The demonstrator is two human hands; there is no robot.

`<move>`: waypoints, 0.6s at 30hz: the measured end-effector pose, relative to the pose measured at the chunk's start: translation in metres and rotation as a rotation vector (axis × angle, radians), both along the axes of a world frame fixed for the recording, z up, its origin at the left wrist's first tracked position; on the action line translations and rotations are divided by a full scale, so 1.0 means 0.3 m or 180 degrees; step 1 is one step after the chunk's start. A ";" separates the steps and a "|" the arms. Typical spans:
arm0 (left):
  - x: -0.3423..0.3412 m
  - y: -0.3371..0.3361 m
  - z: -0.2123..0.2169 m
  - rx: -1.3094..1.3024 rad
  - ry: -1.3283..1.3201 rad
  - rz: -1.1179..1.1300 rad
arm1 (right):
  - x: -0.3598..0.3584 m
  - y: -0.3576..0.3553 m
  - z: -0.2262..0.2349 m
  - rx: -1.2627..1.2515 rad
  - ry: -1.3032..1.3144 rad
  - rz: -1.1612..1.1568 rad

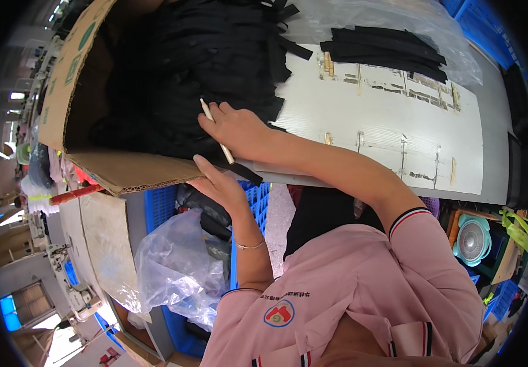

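Right hand (pixel 239 131) clamped on a white pencil (pixel 226 151) over black strips (pixel 178 73)
Left hand (pixel 224 188) at the cardboard flap (pixel 126 171), grip can't be told

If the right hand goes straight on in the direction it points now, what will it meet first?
Most likely the black strips piled just ahead of the right hand; it may touch them already, as depth is unclear.

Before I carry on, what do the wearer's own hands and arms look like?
The left hand and right hand are both bare, without gloves. A thin bracelet circles the left wrist; none shows on the right. The short right sleeve is pink, its edge striped dark, white and red; the left sleeve is pink too, with dark trim.
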State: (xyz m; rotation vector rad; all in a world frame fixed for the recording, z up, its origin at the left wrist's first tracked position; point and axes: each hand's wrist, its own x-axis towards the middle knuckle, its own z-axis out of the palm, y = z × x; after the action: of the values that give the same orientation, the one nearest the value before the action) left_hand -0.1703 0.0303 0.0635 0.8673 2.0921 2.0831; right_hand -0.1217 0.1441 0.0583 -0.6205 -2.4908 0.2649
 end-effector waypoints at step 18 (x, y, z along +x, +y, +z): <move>0.002 0.011 -0.009 -0.0087 -0.0021 0.0226 | 0.274 0.049 0.028 -0.0048 -0.0508 0.0326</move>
State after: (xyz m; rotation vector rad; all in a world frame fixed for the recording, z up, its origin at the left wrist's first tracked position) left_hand -0.1697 0.0337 0.0609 0.7929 2.1737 2.0828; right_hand -0.0394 0.1587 0.0668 -0.5399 -2.6809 0.2830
